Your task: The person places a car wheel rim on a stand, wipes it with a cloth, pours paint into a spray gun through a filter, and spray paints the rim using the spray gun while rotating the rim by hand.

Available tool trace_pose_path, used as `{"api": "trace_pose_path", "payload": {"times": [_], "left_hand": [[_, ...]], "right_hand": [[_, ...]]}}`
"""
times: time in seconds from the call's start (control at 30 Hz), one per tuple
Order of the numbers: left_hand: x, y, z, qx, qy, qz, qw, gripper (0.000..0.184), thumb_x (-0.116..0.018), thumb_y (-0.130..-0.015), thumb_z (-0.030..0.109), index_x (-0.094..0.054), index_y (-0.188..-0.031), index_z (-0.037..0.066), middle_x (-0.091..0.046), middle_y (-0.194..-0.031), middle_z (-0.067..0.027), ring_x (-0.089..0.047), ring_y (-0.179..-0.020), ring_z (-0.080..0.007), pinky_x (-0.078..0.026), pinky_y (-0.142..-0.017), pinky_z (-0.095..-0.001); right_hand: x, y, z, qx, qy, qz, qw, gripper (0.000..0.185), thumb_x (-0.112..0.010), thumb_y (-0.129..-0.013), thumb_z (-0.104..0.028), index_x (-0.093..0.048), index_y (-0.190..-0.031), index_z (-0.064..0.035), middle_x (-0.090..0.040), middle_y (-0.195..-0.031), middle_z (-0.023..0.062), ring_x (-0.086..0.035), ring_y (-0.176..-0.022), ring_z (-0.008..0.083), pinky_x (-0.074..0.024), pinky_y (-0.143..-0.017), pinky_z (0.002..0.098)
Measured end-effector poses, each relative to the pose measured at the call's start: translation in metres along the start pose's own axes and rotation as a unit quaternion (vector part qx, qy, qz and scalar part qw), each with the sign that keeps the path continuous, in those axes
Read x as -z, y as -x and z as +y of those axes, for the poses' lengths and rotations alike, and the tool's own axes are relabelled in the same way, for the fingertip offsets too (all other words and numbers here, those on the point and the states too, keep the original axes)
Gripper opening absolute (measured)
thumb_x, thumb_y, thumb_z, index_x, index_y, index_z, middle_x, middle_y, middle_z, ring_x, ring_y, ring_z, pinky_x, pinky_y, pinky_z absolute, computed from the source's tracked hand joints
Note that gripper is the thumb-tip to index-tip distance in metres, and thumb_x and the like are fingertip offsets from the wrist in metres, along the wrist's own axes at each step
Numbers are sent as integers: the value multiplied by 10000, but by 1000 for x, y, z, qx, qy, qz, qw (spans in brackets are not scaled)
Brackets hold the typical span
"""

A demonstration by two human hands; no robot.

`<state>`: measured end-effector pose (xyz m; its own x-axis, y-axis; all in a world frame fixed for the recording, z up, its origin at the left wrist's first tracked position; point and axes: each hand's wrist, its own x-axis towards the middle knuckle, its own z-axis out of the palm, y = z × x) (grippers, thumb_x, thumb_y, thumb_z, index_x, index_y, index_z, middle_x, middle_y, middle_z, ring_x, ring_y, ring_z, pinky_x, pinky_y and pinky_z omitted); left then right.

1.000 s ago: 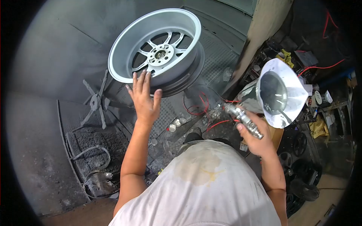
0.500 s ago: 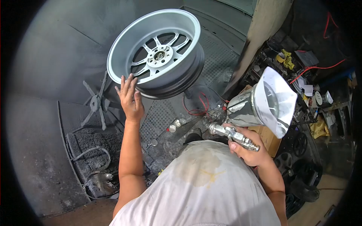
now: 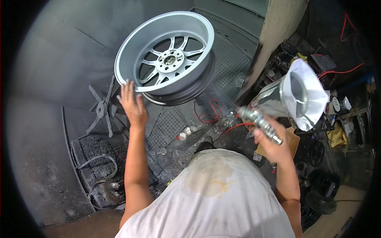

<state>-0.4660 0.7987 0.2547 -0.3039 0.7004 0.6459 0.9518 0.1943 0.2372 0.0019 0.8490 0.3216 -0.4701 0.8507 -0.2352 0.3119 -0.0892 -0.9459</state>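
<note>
A silver multi-spoke wheel rim (image 3: 133, 47) stands tilted at the upper middle, with a darker rim edge below it. My left hand (image 3: 133, 105) is at its lower left edge, fingers spread and holding nothing; whether the fingertips touch the rim I cannot tell. On the right, my right hand (image 3: 274, 139) is wrapped round a metal spray gun (image 3: 260, 122), slightly blurred. The gun's metal cup (image 3: 274, 97) tilts to the upper right, with a white paper cone (image 3: 313, 97) flaring from its mouth.
A grey star-shaped stand (image 3: 102, 109) is on the left above a rough dark mat (image 3: 95, 152). Red hose (image 3: 206, 119) lies on the floor near small round lids (image 3: 182, 136). A cardboard box (image 3: 293, 142), cluttered shelves (image 3: 317, 63) and dark wheels (image 3: 316, 154) are on the right.
The rim's spokes have turned. My left hand has moved left and slightly down along the rim edge. The spray gun in my right hand dipped down and left, then came back up and right.
</note>
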Motion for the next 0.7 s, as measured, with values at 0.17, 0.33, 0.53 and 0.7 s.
{"api": "trace_pose_path", "payload": {"times": [0.17, 0.33, 0.53, 0.7], "left_hand": [[1, 14, 62, -63, 25, -60, 996, 612, -476, -1022, 469, -484, -1476, 58, -428, -1570, -122, -245, -1524, -380, -45, -1204, -643], [1, 18, 64, -46, 28, -59, 997, 593, -485, -1022, 436, -486, -1476, 56, -427, -1571, -113, -242, -1524, -383, -55, -1206, -636], [0, 16, 38, -54, 41, -29, 997, 592, -408, -1054, 500, -545, -1442, 75, -476, -1546, -115, -284, -1519, -352, -81, -1213, -606], [-2, 13, 9, -57, 68, 2, 996, 585, -384, -1057, 526, -607, -1388, 98, -529, -1506, -96, -333, -1497, -358, -97, -1210, -611]], "right_hand": [[-32, 8, 22, 87, -59, -96, 990, 488, -679, -955, -208, -584, -1382, 9, -635, -845, 10, -585, -714, 85, -480, -679, 243], [-22, 5, 25, 137, 90, 59, 985, 483, -665, -959, -215, -586, -1393, -19, -695, -1119, 107, -614, -932, 139, -481, -884, 287], [-18, 0, 20, 29, 70, 76, 994, 454, -655, -974, -207, -585, -1385, -27, -699, -1171, 125, -641, -1065, 198, -481, -954, 338], [-38, 23, 29, 20, -42, -84, 995, 453, -688, -947, -199, -615, -1377, -76, -694, -1234, 124, -637, -1105, 173, -469, -982, 318]]}}
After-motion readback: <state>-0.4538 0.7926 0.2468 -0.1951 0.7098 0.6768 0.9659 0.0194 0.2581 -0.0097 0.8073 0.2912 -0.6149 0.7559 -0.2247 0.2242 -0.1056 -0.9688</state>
